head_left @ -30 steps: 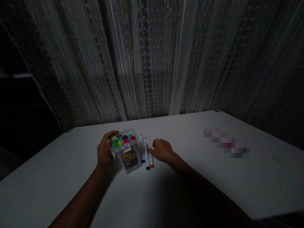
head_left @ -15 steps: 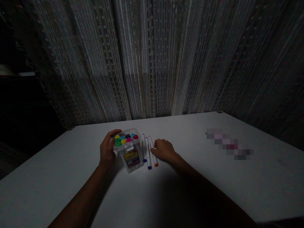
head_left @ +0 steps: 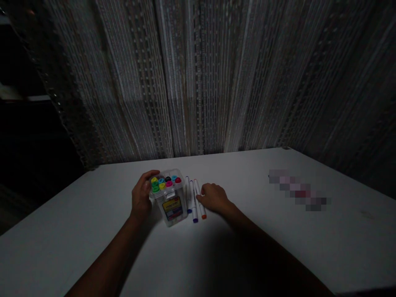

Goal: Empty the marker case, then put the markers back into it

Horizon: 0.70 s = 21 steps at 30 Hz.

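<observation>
A clear plastic box [head_left: 173,208] with a yellow-and-blue label stands on the white table, its far side tilted a little. Several markers [head_left: 162,186] with yellow, green, blue, black, pink and red caps stand inside it. My left hand [head_left: 142,196] wraps round the box's left side, thumb and fingers partly hidden behind it. Right of the box lie a blue-capped marker [head_left: 187,194], a purple-capped marker [head_left: 194,202] and an orange-capped marker [head_left: 201,206], side by side. My right hand [head_left: 213,197] is closed, its fingertips on the orange-capped marker's barrel.
The white table [head_left: 247,247] reaches back to a grey striped string curtain [head_left: 198,82]. A long pixelated object [head_left: 297,190] lies on the table to the right. Dark furniture stands at the far left.
The view has tilted up very slightly, so everything sits a little lower. Hands, box and markers keep about the same places relative to one another.
</observation>
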Motion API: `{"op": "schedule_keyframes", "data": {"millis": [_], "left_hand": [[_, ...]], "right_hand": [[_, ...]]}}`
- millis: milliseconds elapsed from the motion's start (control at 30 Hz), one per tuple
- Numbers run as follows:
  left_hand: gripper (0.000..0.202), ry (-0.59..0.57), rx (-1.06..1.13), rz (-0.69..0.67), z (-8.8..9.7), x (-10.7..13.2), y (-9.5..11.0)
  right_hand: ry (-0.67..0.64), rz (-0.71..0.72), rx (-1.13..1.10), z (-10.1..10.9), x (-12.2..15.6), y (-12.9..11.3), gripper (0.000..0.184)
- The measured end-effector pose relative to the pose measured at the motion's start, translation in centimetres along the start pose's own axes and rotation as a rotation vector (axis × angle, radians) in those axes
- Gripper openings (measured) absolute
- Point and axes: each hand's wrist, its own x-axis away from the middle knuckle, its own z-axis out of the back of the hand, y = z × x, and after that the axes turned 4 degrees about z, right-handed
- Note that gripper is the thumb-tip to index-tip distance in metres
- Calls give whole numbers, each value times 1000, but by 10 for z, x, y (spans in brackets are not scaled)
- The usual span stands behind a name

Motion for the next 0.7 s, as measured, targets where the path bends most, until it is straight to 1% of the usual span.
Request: {"op": "schedule_keyframes", "data": {"millis": [133,367,600,700], "left_hand": [[46,-12,10,8,0,0,-2],[49,4,-28,5,0,0,2],[47,-8,25,25,-1,0,1],[47,6,42,28,-1,0,-1]], "right_hand": [[-10,-4,-1,1,1,-1,28],[-32,-17,-5,3,2,-2,27],[-30,-13,3,3,2,-2,27],[-23,-7,11,2,1,-1,27]]}}
